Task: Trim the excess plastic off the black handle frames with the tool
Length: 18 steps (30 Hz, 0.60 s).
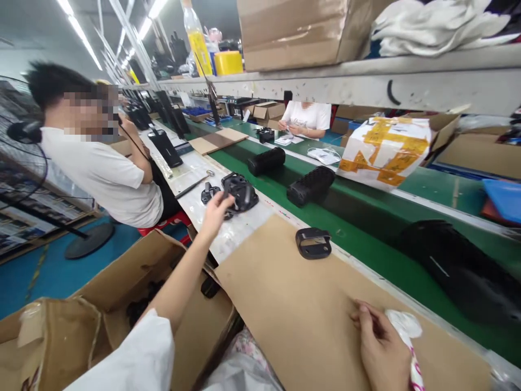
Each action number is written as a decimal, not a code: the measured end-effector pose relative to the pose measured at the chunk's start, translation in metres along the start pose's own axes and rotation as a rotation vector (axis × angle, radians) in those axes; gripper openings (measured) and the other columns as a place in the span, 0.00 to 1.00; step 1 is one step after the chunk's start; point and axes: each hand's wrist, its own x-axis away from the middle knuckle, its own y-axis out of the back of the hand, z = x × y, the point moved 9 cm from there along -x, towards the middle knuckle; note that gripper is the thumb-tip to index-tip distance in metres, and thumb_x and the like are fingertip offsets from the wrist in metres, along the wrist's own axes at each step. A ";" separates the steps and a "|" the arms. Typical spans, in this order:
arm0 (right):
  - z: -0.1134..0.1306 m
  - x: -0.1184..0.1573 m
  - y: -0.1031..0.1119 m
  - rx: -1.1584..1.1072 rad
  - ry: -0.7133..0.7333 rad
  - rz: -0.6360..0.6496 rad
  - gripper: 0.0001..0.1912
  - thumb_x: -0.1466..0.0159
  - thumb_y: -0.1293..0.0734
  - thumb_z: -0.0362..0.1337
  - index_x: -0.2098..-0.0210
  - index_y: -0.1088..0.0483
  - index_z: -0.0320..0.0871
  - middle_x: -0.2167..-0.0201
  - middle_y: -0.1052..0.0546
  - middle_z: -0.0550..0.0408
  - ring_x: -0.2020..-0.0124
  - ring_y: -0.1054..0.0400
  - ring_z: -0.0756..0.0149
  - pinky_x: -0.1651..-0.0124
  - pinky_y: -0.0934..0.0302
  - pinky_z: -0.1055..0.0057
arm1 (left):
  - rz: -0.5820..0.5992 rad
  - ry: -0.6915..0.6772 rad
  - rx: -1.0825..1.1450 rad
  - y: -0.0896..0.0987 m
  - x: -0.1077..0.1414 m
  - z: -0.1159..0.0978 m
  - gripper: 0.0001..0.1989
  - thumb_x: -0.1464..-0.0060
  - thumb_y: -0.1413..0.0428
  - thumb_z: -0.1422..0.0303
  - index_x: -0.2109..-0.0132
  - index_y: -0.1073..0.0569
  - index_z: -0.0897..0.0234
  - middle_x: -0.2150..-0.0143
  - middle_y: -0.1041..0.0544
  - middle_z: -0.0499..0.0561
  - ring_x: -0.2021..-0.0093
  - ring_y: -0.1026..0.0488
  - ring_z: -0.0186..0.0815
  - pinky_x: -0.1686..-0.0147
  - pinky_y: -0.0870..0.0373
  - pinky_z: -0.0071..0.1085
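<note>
My left hand point(216, 214) reaches out to a pile of black plastic parts point(244, 194) on the bench. Its thumb and fingers are pinched on one black part at the pile's near side. My right hand point(382, 345) rests low over the brown cardboard sheet point(280, 282), its fingers curled together; whatever they may hold is hidden. Close beside it lies a crumpled white plastic piece point(405, 324) with pink print. A single black bracket with a raised bar point(313, 243) lies on the sheet's far edge.
Black cylindrical speakers point(311, 185) lie on the green conveyor belt point(268, 187). An open carton point(134, 271) stands below my left arm. A co-worker point(101, 157) sits at left, another person point(305, 119) across the belt. A taped white package point(385, 152) is at right.
</note>
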 end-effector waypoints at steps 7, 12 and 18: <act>0.002 -0.005 -0.001 0.032 0.024 -0.026 0.29 0.46 0.35 0.63 0.61 0.20 0.48 0.69 0.16 0.48 0.62 0.20 0.44 0.55 0.29 0.50 | -0.185 0.167 -0.634 0.097 -0.115 0.036 0.19 0.43 0.44 0.56 0.56 0.24 0.68 0.62 0.22 0.56 0.58 0.26 0.43 0.55 0.32 0.36; 0.007 0.000 0.003 -0.023 0.098 -0.056 0.29 0.43 0.34 0.63 0.61 0.19 0.46 0.71 0.17 0.48 0.66 0.20 0.47 0.60 0.27 0.57 | -0.112 0.226 -0.699 0.081 -0.147 0.039 0.11 0.54 0.37 0.65 0.65 0.22 0.68 0.67 0.21 0.59 0.56 0.24 0.52 0.52 0.33 0.42; 0.021 0.006 0.001 -0.120 0.198 -0.084 0.26 0.39 0.34 0.58 0.61 0.20 0.41 0.73 0.19 0.48 0.71 0.23 0.53 0.64 0.29 0.61 | -0.031 0.127 -0.676 0.043 -0.121 0.005 0.21 0.46 0.42 0.64 0.47 0.22 0.69 0.56 0.18 0.58 0.55 0.24 0.45 0.50 0.31 0.38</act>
